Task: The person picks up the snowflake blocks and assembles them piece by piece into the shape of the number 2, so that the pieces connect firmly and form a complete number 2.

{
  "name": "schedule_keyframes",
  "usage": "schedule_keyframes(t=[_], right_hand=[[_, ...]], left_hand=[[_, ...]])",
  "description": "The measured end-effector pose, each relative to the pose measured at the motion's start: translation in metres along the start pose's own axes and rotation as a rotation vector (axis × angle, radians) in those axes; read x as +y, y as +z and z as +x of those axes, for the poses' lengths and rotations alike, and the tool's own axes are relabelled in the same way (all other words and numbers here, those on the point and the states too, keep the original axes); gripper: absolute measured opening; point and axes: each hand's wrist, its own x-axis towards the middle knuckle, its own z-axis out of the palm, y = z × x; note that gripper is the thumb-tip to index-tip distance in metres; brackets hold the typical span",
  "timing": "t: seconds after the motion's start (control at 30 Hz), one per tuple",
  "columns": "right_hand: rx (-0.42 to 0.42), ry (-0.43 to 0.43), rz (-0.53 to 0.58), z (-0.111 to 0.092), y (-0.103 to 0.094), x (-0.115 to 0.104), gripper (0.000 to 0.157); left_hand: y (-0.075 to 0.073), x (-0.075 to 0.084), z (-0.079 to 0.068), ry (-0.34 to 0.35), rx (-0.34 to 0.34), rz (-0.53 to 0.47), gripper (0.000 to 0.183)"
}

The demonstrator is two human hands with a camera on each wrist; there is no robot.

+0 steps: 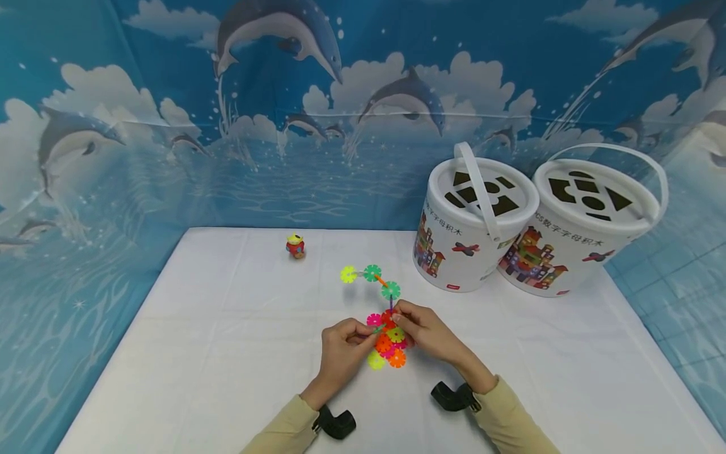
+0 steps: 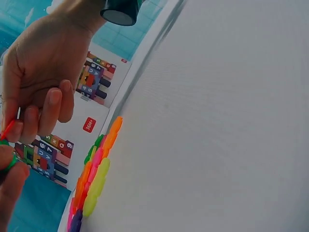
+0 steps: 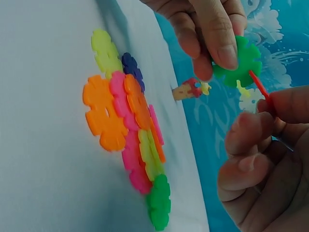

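The left hand [image 1: 346,347] pinches a green notched disc [image 3: 249,55] between thumb and fingers; the right hand [image 1: 428,331] pinches a red disc [image 3: 261,87], turned edge-on to the green one. The hands are close together, raised above the white table [image 1: 227,353]. The red edge meets the green disc near its rim, though whether it sits in a notch I can't tell from these angles. Below the hands lie overlapping loose discs [image 1: 397,359]; just beyond them runs a curved row of discs [image 1: 372,272].

These look like thin plastic: very light, fairly stiff, smooth enough to slip or twist under a sideways push. Each is best pinched flat across its faces, on the side away from the joint, leaving the facing notch free. Pressing crooked could bend a tooth.
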Motion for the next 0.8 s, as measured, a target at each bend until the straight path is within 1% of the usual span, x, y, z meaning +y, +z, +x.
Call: schedule_keyframes(t=[0.17, 0.3, 0.37, 0.47, 0.6, 0.7, 0.8], right_hand=[[0.000, -0.014, 0.016, 0.001, 0.002, -0.002, 0.015], [0.006, -0.046, 0.008, 0.002, 0.006, -0.005, 0.014], [0.006, -0.061, 0.012, 0.003, 0.008, -0.007, 0.014], [0.007, -0.061, 0.034, 0.005, 0.011, -0.007, 0.013], [0.030, -0.045, 0.059, 0.008, 0.014, -0.003, 0.013], [0.055, -0.054, 0.082, 0.010, 0.018, 0.001, 0.016], [0.075, -0.085, 0.107, 0.012, 0.024, 0.006, 0.014]], left_hand=[[-0.001, -0.002, 0.000, 0.045, 0.017, -0.050, 0.017], [0.000, -0.002, 0.000, 0.088, 0.047, -0.078, 0.019], [0.000, -0.002, 0.000, 0.099, 0.067, -0.083, 0.020], [-0.001, -0.002, 0.001, 0.093, 0.098, -0.073, 0.020], [-0.001, 0.000, 0.001, 0.069, 0.113, -0.050, 0.019], [0.000, 0.001, 0.001, 0.030, 0.121, -0.030, 0.016], [0.000, -0.001, 0.001, -0.014, 0.138, -0.018, 0.014]])
